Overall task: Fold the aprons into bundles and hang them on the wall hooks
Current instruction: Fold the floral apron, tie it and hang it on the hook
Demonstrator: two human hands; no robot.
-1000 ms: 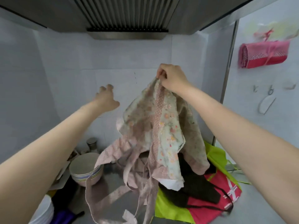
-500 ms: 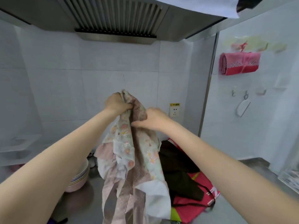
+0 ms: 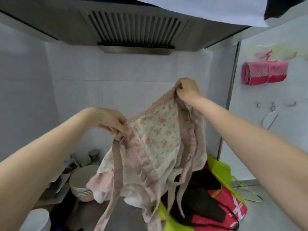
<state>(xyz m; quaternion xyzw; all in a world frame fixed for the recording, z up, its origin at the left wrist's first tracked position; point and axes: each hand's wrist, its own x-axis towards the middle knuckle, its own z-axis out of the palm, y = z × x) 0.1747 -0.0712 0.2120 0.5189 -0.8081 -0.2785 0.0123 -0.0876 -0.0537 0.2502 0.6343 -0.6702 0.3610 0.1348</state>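
At the far left a stack of bowls [image 3: 81, 185] sits on the steel surface [image 3: 128, 217]. Next, the left hand [image 3: 113, 121] has its grip pinched closed on one top corner of the floral apron [image 3: 155, 144], where a dotted strap [image 3: 116, 165] hangs down. The apron is held in the air above the surface, its trimmed top edge running up to the right hand [image 3: 187, 90], whose grip is closed on the other corner. To fold well, level both corners so the edge goes taut, and gather the loose ties inward (they dangle into the pile). Below lie more aprons [image 3: 221, 205], 1 black, 1 red, 1 green. Rightmost, a pink bundle [image 3: 265, 73] already hangs above the free wall hooks [image 3: 272, 106].
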